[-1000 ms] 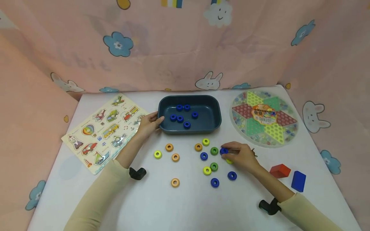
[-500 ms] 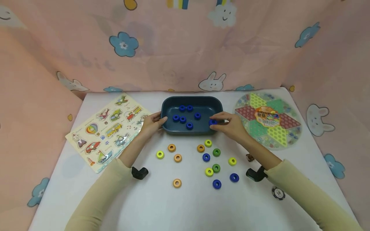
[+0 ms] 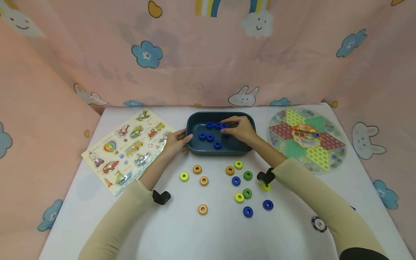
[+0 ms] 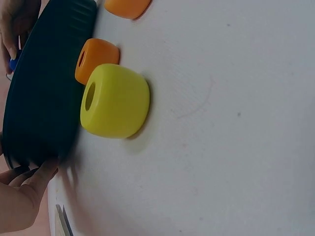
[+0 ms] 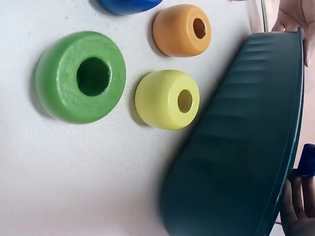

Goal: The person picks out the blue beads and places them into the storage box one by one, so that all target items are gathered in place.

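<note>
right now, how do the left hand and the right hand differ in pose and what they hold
The left hand holds the dark tray by its left end; the right hand pinches a blue ring. The left hand is at the tray's outer edge, while the right hand reaches over its inside. Both come out of beige sleeves.

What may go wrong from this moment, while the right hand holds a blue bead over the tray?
The held bead may slip from the right hand and knock the blue beads close by. The left hand, at one end of the tray, might shift it by pushing. The black wrist mount, overlapping a yellow bead in the head view, could perhaps brush it.
</note>
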Tool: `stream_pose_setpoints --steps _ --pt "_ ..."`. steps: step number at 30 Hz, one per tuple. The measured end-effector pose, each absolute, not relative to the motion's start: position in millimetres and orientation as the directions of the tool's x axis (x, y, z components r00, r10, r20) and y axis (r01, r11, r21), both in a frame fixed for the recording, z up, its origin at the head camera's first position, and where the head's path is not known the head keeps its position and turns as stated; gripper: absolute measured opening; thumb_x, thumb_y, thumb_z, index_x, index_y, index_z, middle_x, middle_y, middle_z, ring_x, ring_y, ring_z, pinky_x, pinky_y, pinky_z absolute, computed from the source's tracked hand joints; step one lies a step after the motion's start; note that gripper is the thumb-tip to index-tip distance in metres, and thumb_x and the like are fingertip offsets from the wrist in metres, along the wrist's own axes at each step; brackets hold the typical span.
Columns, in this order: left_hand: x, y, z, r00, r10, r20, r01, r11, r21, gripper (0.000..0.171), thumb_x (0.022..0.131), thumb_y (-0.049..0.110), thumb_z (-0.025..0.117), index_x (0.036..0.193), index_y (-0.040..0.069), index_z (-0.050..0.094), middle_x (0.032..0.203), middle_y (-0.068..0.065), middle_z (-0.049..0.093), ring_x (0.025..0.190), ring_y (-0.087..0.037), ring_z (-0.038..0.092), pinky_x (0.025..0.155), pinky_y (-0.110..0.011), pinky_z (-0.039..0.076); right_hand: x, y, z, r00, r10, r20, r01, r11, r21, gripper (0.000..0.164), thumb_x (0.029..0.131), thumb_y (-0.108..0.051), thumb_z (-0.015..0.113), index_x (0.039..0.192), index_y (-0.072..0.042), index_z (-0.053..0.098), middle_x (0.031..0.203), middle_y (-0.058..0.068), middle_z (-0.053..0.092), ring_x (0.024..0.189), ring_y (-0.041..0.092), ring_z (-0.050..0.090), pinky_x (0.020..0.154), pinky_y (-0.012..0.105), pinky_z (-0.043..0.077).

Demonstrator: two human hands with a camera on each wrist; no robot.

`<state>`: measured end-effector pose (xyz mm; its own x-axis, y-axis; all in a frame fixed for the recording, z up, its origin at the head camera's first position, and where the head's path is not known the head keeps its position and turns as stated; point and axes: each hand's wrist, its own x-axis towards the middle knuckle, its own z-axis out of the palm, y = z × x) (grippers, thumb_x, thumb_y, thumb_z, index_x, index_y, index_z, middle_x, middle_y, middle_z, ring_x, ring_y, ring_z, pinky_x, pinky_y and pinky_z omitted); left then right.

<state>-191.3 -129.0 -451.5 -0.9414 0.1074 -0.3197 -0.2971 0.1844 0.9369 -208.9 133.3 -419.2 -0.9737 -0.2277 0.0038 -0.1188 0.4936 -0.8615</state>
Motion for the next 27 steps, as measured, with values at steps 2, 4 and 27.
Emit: stream_pose_setpoints --steps 2,4,27 --pt "-192 -128 -452 -0.941 0.106 -0.321 -0.299 0.184 0.936 0.056 0.090 0.021 0.062 0.139 0.004 0.039 0.136 -0.017 0.045 0.116 -0.023 0.051 0.087 -0.024 0.048 -210 133 -419 -0.974 -0.227 -0.005 -0.109 0.488 -0.866 0.035 0.076 -0.019 0.077 0.110 -0.011 0.068 0.111 0.003 0.063 0.101 0.019 0.056 0.087 0.037 0.047" --pt "-192 -128 -452 -0.942 0.105 -0.319 -0.297 0.181 0.938 0.056 0.090 0.021 0.061 0.139 0.004 0.039 0.136 -0.017 0.045 0.116 -0.023 0.051 0.087 -0.024 0.048 -210 133 -419 -0.973 -0.230 -0.001 -0.112 0.476 -0.872 0.039 0.077 -0.021 0.077 0.113 -0.010 0.067 0.113 0.003 0.063 0.104 0.019 0.056 0.089 0.036 0.046" --pt "-193 -128 -454 -0.941 0.094 -0.324 -0.305 0.170 0.937 0.056 0.089 0.022 0.063 0.138 0.005 0.041 0.136 -0.016 0.045 0.113 -0.022 0.053 0.085 -0.024 0.049 -114 204 -410 -0.973 -0.224 0.047 -0.113 0.295 -0.949 0.040 0.084 -0.017 0.069 0.119 0.001 0.060 0.114 0.013 0.063 0.096 0.018 0.060 0.076 0.024 0.052"
